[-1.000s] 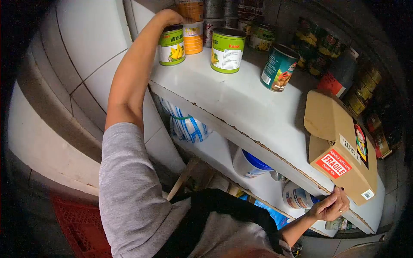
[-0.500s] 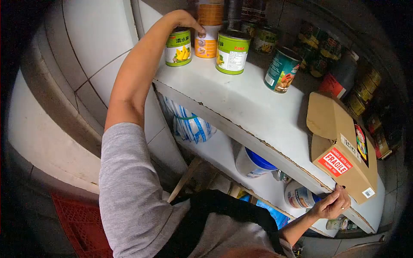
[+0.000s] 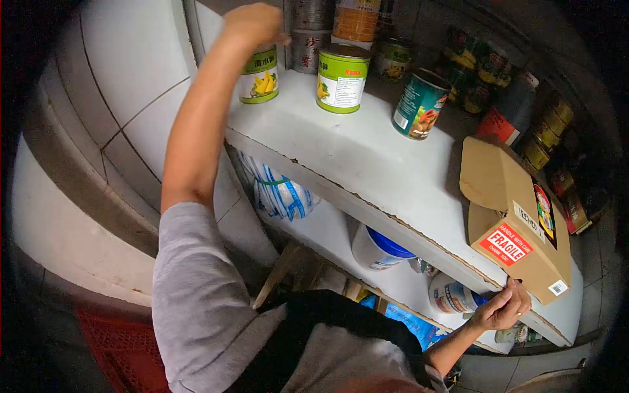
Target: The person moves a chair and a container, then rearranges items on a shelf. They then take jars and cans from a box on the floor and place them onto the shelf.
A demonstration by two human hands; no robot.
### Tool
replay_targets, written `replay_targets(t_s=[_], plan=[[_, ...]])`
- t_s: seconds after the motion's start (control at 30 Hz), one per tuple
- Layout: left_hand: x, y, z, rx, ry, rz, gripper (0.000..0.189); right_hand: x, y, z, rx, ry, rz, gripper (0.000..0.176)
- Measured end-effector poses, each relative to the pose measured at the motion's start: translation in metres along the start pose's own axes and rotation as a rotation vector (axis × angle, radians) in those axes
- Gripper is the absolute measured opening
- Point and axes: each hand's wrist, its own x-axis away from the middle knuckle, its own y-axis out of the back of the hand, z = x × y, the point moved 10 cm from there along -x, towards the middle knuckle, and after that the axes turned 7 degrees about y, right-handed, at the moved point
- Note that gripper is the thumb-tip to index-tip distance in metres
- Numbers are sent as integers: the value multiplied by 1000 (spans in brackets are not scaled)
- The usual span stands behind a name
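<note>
The orange tub (image 3: 356, 23) has been moved behind the middle green can (image 3: 343, 78), leaving room beside the left green can (image 3: 260, 78), over which the blurred left hand's (image 3: 254, 25) grip cannot be told, while the right hand (image 3: 504, 308) is curled on the edge of the shelf (image 3: 380, 157).

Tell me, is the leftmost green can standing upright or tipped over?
Upright: the green can rests base-down on the shelf, its label the right way up.

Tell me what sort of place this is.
Probably a food storeroom or pantry: green cylindrical metal cans with food pictures and a brown rectangular cardboard box marked FRAGILE stand on a flat white shelf.
</note>
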Motion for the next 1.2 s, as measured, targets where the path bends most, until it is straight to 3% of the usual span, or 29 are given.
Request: replay_targets(t_s=[0.03, 0.13, 0.33, 0.47, 0.53, 0.6, 0.67, 0.7, 0.83, 0.9, 1.0, 1.07, 1.2], plan=[[20, 12, 17, 60, 57, -62, 33, 0, 1, 0, -7, -1, -32, 18], [37, -18, 31, 43, 34, 2, 32, -1, 2, 0, -6, 1, -77, 18], [-8, -61, -2, 95, 19, -131, 31, -3, 3, 2, 10, -9, -88, 19], [-1, -28, -23, 199, 33, -195, 40, -1, 3, 2, 28, 10, -65, 18], [19, 10, -52, 416, -16, -241, 46, -2, 3, 2, 17, 2, -73, 18], [41, 19, -96, 575, -203, -200, 51, -1, 3, 3, -8, -1, -71, 18], [59, 10, -122, 534, -362, -347, 55, 2, 4, -2, -24, -37, -78, 20], [55, -4, -123, 456, -290, -209, 58, 3, 3, -3, -24, -35, -66, 20], [76, 8, -99, 346, -202, -183, 58, 1, 3, 0, -4, 11, -66, 18], [84, 3, -63, 234, -50, -159, 58, 3, 3, -1, -17, 6, -64, 18], [72, -13, -24, 222, 0, -241, 57, 2, 4, -1, -10, 3, -74, 18], [53, -37, 4, 16, 183, -83, 55, 0, 3, 1, 21, -5, -69, 19], [35, -32, -5, 131, 84, -228, 50, -4, 2, 3, 33, -9, -74, 23]])
